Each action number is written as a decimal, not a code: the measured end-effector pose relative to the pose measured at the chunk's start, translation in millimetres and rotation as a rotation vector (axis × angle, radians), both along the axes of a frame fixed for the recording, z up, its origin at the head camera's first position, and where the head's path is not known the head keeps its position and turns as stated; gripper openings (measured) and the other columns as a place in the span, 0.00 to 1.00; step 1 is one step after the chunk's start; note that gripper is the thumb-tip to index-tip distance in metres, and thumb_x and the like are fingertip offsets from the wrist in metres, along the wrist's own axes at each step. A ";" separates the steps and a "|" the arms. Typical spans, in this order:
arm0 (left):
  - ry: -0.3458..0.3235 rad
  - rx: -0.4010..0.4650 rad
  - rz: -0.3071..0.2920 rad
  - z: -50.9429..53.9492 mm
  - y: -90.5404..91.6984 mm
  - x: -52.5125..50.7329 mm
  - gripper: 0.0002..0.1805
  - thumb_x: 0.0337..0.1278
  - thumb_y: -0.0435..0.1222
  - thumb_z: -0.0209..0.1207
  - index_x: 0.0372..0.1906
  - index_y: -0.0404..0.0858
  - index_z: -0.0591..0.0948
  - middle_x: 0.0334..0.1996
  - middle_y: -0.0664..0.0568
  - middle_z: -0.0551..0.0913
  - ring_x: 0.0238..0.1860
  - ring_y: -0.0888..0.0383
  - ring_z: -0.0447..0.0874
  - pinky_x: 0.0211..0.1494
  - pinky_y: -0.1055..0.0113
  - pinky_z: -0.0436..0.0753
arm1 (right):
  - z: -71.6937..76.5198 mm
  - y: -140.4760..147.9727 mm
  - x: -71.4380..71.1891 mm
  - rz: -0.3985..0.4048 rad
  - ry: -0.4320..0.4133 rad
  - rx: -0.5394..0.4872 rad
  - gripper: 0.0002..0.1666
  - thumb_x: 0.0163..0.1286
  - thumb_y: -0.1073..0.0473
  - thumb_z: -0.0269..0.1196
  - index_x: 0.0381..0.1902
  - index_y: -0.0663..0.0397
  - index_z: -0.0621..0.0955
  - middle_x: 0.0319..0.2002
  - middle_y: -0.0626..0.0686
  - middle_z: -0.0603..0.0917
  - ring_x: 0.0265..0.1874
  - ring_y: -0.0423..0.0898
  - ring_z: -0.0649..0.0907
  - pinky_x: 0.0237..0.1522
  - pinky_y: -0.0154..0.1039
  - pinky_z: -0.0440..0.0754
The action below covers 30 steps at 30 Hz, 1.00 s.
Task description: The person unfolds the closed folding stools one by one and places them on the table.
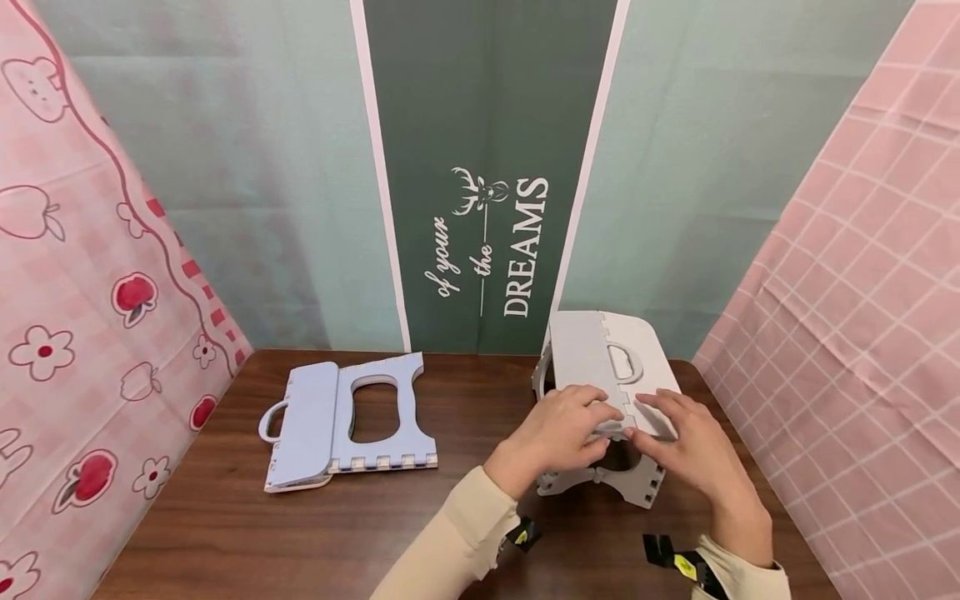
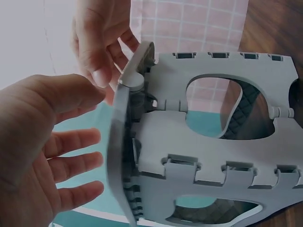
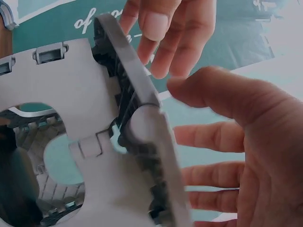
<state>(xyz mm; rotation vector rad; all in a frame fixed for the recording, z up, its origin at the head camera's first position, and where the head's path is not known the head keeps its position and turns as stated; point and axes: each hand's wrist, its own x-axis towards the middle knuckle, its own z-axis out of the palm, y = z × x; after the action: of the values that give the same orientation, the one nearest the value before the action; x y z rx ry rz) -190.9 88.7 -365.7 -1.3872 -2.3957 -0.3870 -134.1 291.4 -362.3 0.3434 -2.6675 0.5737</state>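
White stool [image 1: 577, 346] stands unfolded on the table [image 1: 337, 550], at 4 o'clock of the head view; its legs are spread and its top faces up, though whether the two halves lie fully level cannot be confirmed. Left hand [image 1: 558, 433] sits at the near left of the top, right hand [image 1: 693, 446] at the near right; fingers of both are extended and spread, gripping nothing; actual fingertip contact cannot be verified. In my judgement, sound practice is even, flat-palmed pressure on both halves, feet square on the table; fingertips belong well off the seam [image 1: 606, 330], where a pinch is the likeliest fault.

Materials: pale green and charcoal cloth [image 1: 247, 208] at 12 o'clock, lightly creased; table dark brown, wood-grained; white stool apparently moulded plastic, smooth outside, cross-ribbed on the inner face [image 2: 244, 111], leg panels [image 2: 165, 135] cut with rounded openings; blue stool [image 1: 307, 425], at 8 o'clock, similarly built, lying flat, its looped handle [image 1: 264, 422] at its 9 o'clock; white handle [image 1: 637, 365], a curved loop beyond the hands; hinges [image 2: 182, 165] square-toothed, interlocking.
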 end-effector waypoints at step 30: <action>0.014 0.103 0.253 -15.1 -91.1 -2.9 0.21 0.50 0.44 0.63 0.51 0.46 0.79 0.51 0.48 0.76 0.51 0.52 0.74 0.47 0.56 0.74 | 0.0 -61.2 -14.6 0.136 0.059 0.062 0.27 0.49 0.51 0.71 0.47 0.57 0.82 0.51 0.67 0.76 0.48 0.65 0.76 0.40 0.63 0.71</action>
<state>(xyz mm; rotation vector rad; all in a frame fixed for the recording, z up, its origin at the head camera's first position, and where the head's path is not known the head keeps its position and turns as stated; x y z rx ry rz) -193.8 -2.4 -380.8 -1.0231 -2.4623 -0.4246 -148.7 230.2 -362.3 0.5543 -2.6233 0.5132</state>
